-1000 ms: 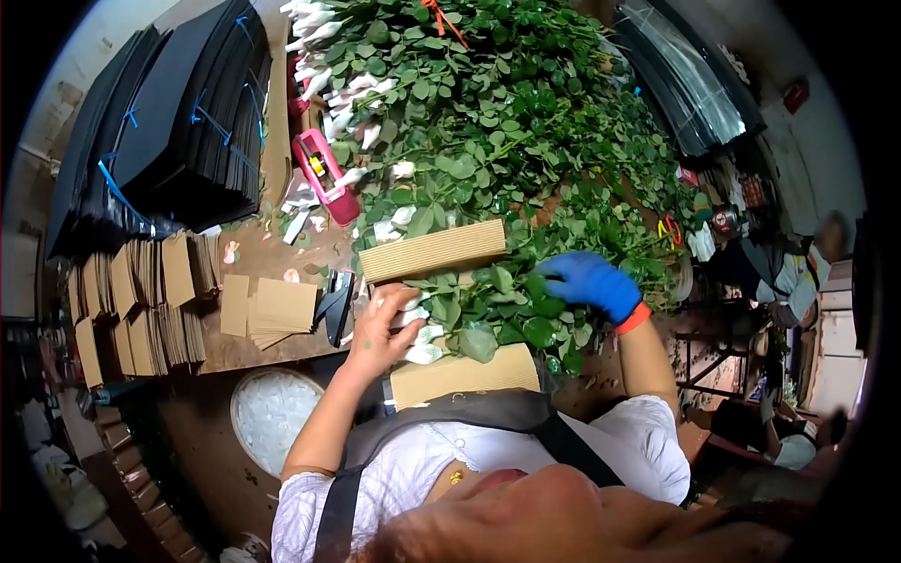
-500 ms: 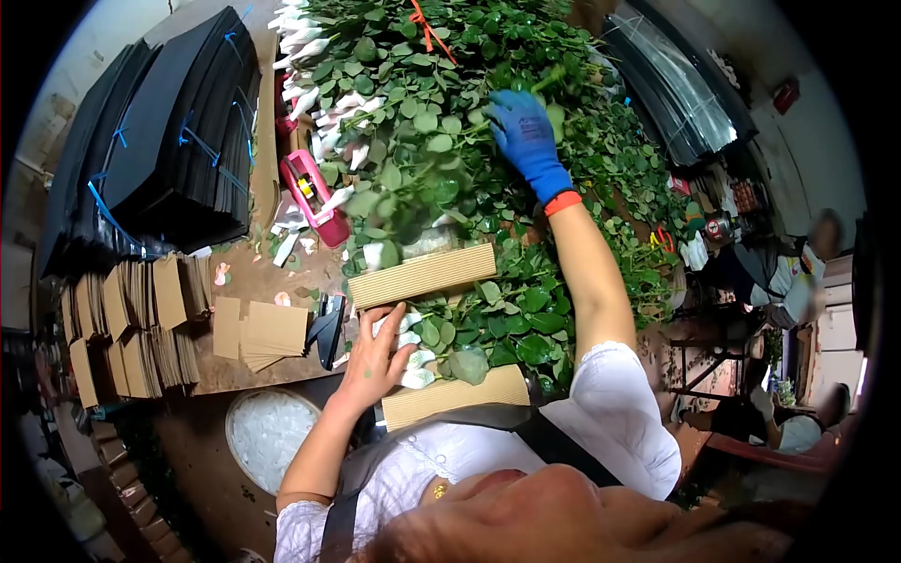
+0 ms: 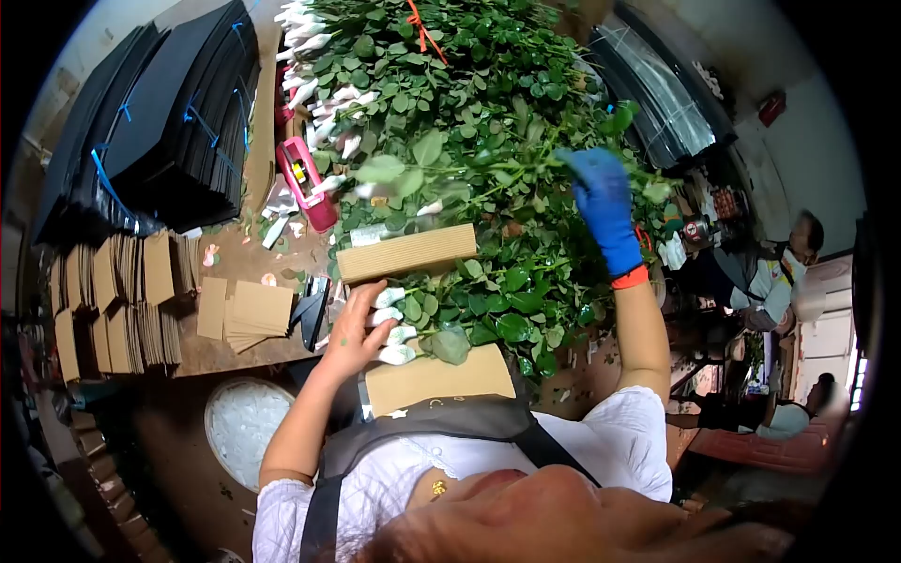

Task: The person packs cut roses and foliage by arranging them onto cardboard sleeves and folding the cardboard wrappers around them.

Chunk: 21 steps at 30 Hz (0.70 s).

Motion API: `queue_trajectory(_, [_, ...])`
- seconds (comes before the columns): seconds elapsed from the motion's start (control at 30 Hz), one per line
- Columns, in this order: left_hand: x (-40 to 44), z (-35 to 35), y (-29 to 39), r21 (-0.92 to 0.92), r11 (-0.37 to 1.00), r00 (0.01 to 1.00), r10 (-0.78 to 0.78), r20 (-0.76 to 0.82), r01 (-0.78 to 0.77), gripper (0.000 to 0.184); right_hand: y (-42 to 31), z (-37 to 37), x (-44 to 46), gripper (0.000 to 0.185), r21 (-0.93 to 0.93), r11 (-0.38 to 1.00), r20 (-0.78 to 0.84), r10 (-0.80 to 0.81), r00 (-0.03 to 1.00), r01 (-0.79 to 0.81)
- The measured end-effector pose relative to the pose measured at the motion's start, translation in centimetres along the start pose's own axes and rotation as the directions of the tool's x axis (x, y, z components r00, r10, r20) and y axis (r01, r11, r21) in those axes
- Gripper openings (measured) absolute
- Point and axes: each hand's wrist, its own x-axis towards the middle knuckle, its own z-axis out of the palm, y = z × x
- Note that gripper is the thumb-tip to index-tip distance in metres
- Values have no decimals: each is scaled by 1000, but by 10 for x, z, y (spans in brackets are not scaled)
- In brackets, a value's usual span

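**Above the leafy heap, one stem held**

Blurred, the blue-gloved right hand (image 3: 601, 192) seems closed on a leafy green stem (image 3: 383, 170), over the green foliage pile (image 3: 526, 103). The bare left hand (image 3: 352, 338), fingers apart, touches white-sleeved flower heads (image 3: 398, 355) between tan corrugated cardboard flaps (image 3: 441, 383). Shifting that stem calls for lifting its leaves over the upper flap's edge. Brown wooden bench (image 3: 235, 249) shows left of the pink tape dispenser (image 3: 308, 186); foliage crowds the right, leaving little sideways room.
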Motion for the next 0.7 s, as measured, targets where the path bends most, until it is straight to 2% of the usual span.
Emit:
queue_trajectory(0.1, [-1,-2,1,-76,995,996,-65,52,69,59,5,13,-14,38,136,986,85,86,993,-97])
queue_trajectory(0.13, [4,-2,-2,-48,999,999,-24,39,26,59,8,10,-14,43,128,988,-165,105,981,-84])
queue_trajectory(0.17, [0,1,-5,-27,1000,1000,-5,25,6,59,4,2,-4,42,112,993,-164,54,985,-36])
queue_trajectory(0.23, [-3,3,-6,-39,999,1000,-9,13,10,58,-15,-10,1,40,100,995,-141,-14,990,28])
queue_trajectory(0.27, [-3,2,-2,-60,997,999,-40,21,41,59,-30,-5,-1,39,115,993,31,-1,1000,-2])
queue_trajectory(0.3, [-4,0,1,-79,995,998,-65,28,67,59,-34,-4,-6,41,216,976,-12,47,999,-44])
queue_trajectory(0.33, [-4,3,-4,-46,999,1000,-15,-5,15,59,-33,-3,-7,43,311,948,-56,89,994,-68])
queue_trajectory(0.37, [-4,4,-6,-78,996,999,-52,5,52,61,-34,-2,-6,44,408,910,-82,119,989,-76])
queue_trajectory(0.4, [-5,7,-10,-104,994,999,-46,-18,44,62,-50,-23,-3,49,392,919,-97,91,991,-46])
queue_trajectory(0.43, [-7,10,-15,-133,990,998,-52,-37,46,63,-60,-32,-12,50,360,931,-19,62,998,-51])
queue_trajectory(0.5, [-12,13,-23,-152,954,965,-250,73,259,62,-70,-44,-30,51,301,953,135,-11,991,-30])
queue_trajectory(0.53, [-11,13,-24,-171,919,932,-335,137,355,60,-74,-40,-45,53,329,942,185,2,983,-64])
queue_trajectory(0.57, [-10,12,-21,-179,925,941,-320,112,336,60,-74,-29,-64,54,349,932,233,15,972,-98])
queue_trajectory(0.6, [-9,12,-17,-186,930,948,-305,88,316,60,-68,-15,-85,56,281,955,300,12,954,-100])
queue_trajectory(0.63, [-9,12,-14,-180,979,987,-116,-107,96,60,-65,0,-100,53,321,935,378,20,926,-151])
queue_trajectory(0.7, [-10,11,-16,-169,976,985,-153,-76,138,66,-88,-2,-92,52,-72,993,449,-49,892,91])
